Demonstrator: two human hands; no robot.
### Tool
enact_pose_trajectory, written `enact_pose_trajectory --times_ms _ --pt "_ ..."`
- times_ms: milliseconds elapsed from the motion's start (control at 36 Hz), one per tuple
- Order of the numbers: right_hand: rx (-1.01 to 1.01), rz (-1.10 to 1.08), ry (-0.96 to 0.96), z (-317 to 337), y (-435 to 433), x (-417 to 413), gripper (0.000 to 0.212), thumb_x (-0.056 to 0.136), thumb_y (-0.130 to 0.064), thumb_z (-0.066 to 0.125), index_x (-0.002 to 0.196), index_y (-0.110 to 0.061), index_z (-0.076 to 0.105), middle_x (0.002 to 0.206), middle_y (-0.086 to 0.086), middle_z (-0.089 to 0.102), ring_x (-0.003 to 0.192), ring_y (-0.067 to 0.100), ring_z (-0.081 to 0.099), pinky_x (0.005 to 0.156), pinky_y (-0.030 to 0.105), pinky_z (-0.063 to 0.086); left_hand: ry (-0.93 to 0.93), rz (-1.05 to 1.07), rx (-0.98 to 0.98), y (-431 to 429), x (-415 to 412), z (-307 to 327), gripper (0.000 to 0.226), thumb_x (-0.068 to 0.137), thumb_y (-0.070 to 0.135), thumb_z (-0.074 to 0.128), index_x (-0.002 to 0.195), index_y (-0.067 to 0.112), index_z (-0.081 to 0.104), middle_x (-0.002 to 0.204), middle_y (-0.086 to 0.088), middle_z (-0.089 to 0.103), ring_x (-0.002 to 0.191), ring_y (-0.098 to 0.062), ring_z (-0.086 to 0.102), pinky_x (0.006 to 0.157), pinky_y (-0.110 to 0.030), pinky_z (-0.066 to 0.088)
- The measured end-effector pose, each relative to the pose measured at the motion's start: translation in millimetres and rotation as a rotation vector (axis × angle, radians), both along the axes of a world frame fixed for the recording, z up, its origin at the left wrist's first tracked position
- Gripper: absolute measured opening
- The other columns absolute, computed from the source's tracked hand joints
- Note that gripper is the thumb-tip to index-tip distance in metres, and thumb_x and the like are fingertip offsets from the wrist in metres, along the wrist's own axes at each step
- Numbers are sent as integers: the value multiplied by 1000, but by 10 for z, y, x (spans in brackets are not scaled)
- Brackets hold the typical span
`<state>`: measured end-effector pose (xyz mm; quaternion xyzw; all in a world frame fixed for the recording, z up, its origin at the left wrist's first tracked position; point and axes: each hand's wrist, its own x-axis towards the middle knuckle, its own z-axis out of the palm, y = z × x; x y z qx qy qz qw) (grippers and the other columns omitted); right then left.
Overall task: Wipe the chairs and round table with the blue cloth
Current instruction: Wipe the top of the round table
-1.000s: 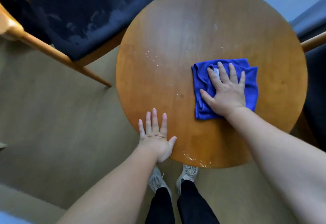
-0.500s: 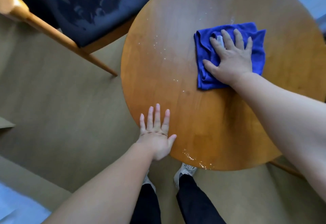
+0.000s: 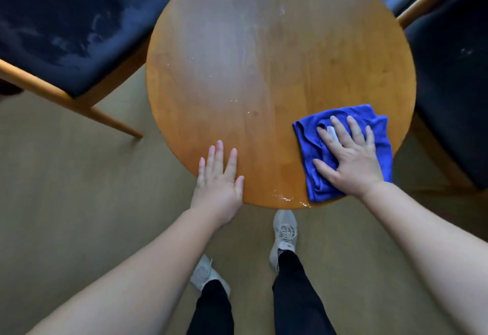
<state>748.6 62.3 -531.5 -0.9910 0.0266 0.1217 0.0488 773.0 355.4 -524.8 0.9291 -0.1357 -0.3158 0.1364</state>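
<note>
Near the front rim of the round wooden counter [image 3: 237, 70], a person's right hand [image 3: 351, 160] lies flat on the blue cloth [image 3: 306, 147], fingers spread and straight, pressing it down rather than curling round it. The cloth sits bunched at the right front of the top, its lower corner reaching the edge. The left hand [image 3: 219, 176] rests palm-down just beside the rim, fingers straight, its grip on nothing. A line of water [image 3: 287, 198] glints along the edge between the hands, touching the cloth's corner, and scattered droplets [image 3: 282, 11] dot the far half. The likely trouble is that a stroke toward the body could sweep that water over the edge onto the floor [image 3: 79, 202] by the person's pale shoes [image 3: 284, 231], a slip risk. Held only by pressure, the cloth could skid off the rim. Weight leaned through the left palm so close to the edge might rock the counter, whose base is hidden. Pale marks [image 3: 79, 44] on the left chair's dark seat [image 3: 52, 4] suggest it may need another pass.
</note>
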Motion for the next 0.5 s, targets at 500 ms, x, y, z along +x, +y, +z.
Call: enact_pose_trajectory --times_ms 500 --pt "-58 -163 34 -26 1754 -181 73 86 -62 23 151 -29 23 161 5 13 146 35 -1 113 61 -5 -157 -24 -209 1312 -319 263 50 94 12 44 143 13 38 155 -1 27 145 -13 14 116 -21 2"
